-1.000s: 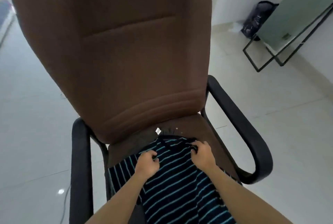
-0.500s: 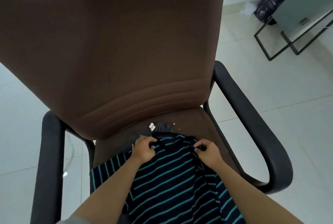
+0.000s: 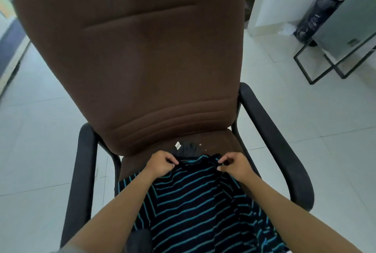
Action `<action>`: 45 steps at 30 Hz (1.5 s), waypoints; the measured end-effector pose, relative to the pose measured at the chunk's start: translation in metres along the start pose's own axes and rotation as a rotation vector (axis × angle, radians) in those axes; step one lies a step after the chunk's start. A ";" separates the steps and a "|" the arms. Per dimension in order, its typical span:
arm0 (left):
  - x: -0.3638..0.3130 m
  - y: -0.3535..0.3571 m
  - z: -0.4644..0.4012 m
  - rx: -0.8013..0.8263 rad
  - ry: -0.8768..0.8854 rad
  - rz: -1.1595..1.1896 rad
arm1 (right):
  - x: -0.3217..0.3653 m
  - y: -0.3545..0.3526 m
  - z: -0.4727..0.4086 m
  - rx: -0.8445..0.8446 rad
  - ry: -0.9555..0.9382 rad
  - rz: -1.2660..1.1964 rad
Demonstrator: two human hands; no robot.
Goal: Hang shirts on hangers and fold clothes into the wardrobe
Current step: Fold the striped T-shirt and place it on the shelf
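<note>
Since the earlier frames the hands are sitting farther apart along the top edge of the shirt (image 3: 195, 197), and the view is taking in more of the chair back and floor again.

The chair (image 3: 130, 53) is filling most of the view, its brown back rising over the seat, black armrests on either side. The shirt, black with teal stripes, is lying spread on the seat and trailing off its front edge toward the person. Behind its collar a second dark garment (image 3: 188, 149) with a white tag (image 3: 177, 145) is peeking out against the chair back.

The left hand (image 3: 160, 164) is pinching the shirt's top edge at one shoulder, fingers curled round the fabric. The right hand (image 3: 236, 166) is pinching the other shoulder beside the collar between thumb and fingertips.

The shirt is looking light, thin and limp: it is creasing under the grip and would sag wherever it is not held. It is unlikely to slip or tear. The two shoulder points, where the hands are now, seem the best hold for lifting it flat.
</note>
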State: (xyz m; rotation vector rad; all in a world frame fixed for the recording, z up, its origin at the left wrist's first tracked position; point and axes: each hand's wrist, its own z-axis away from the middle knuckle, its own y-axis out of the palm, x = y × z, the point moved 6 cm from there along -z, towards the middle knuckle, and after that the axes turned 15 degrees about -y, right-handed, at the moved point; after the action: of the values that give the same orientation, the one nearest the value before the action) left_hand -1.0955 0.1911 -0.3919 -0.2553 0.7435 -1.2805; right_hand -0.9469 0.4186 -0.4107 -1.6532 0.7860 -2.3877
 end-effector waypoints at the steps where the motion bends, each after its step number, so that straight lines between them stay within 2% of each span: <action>1: 0.001 -0.007 0.011 0.006 -0.015 -0.039 | 0.009 -0.005 0.002 0.009 -0.021 -0.008; 4: 0.004 -0.024 0.044 -0.015 -0.053 -0.146 | 0.042 -0.021 0.012 0.109 -0.087 0.020; 9: -0.002 -0.044 0.112 -0.194 -0.061 -0.259 | 0.090 -0.054 0.037 0.191 -0.191 0.190; 12: -0.004 -0.047 0.144 -0.181 0.023 -0.122 | 0.119 -0.067 0.061 0.215 -0.247 0.267; 21: 0.028 -0.041 0.288 -0.420 0.287 0.149 | 0.194 -0.084 0.185 0.161 -0.371 0.458; 26: 0.045 -0.042 0.367 -0.495 0.420 0.190 | 0.245 -0.101 0.251 0.128 -0.469 0.596; 33: 0.033 -0.062 0.454 -0.551 0.563 0.213 | 0.310 -0.131 0.306 0.146 -0.620 0.697; 39: 0.011 -0.098 0.513 -0.595 0.637 0.288 | 0.371 -0.166 0.332 0.029 -0.715 0.637; 45: -0.013 -0.129 0.565 -0.653 0.676 0.305 | 0.410 -0.197 0.352 -0.114 -0.865 0.420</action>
State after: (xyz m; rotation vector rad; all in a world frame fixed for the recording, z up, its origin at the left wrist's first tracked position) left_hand -0.8409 0.0391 0.1065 -0.2169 1.7134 -0.7872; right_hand -0.7529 0.3072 0.1195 -2.0356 0.9489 -1.1836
